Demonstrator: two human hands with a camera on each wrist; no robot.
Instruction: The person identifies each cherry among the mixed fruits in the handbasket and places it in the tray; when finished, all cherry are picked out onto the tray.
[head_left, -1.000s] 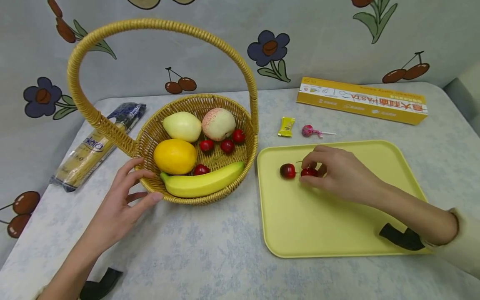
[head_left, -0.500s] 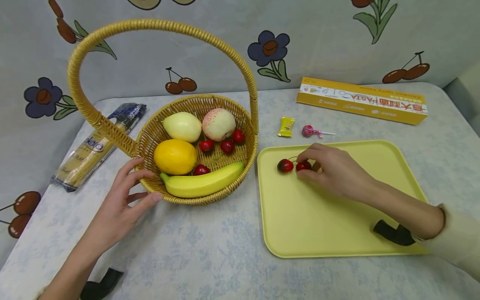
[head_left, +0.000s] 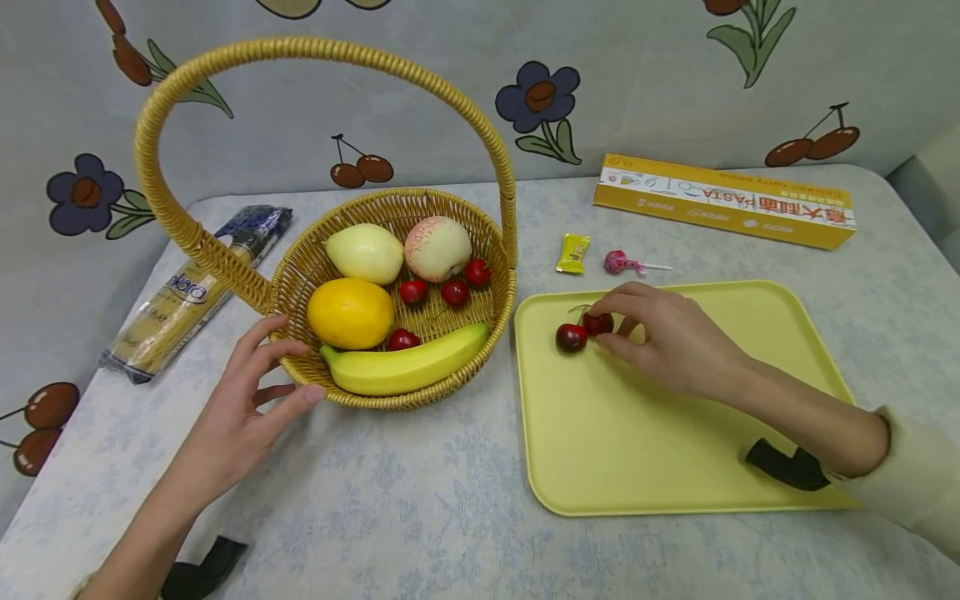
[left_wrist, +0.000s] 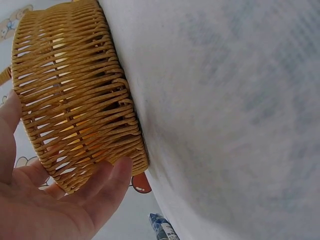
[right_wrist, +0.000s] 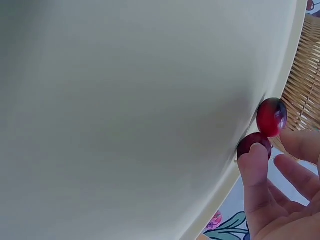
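My left hand [head_left: 243, 392] holds the near left rim of a wicker basket [head_left: 427, 404] with a tall arched handle; in the left wrist view its fingers spread along the woven wall [left_wrist: 75, 95]. Inside lie a banana [head_left: 408, 360], a yellow lemon-like fruit [head_left: 350, 313], a pale pear-like fruit [head_left: 365, 253], a peach [head_left: 437, 248] and several cherries [head_left: 454, 292]. On the yellow tray [head_left: 637, 450], my right hand [head_left: 667, 337] pinches a dark red cherry [head_left: 597, 323] between thumb and finger. A second cherry [head_left: 572, 337] touches it; the right wrist view shows both cherries close together.
Beyond the tray are a yellow-wrapped candy [head_left: 573, 253], a pink lollipop [head_left: 617, 262] and a long pasta box [head_left: 723, 200]. A spaghetti packet [head_left: 187, 292] lies left of the basket. A patterned cloth [head_left: 442, 92] hangs behind the table.
My right hand has shifted slightly left and away from me over the tray, moving its cherry up against the other one. The left hand and basket have stayed still.
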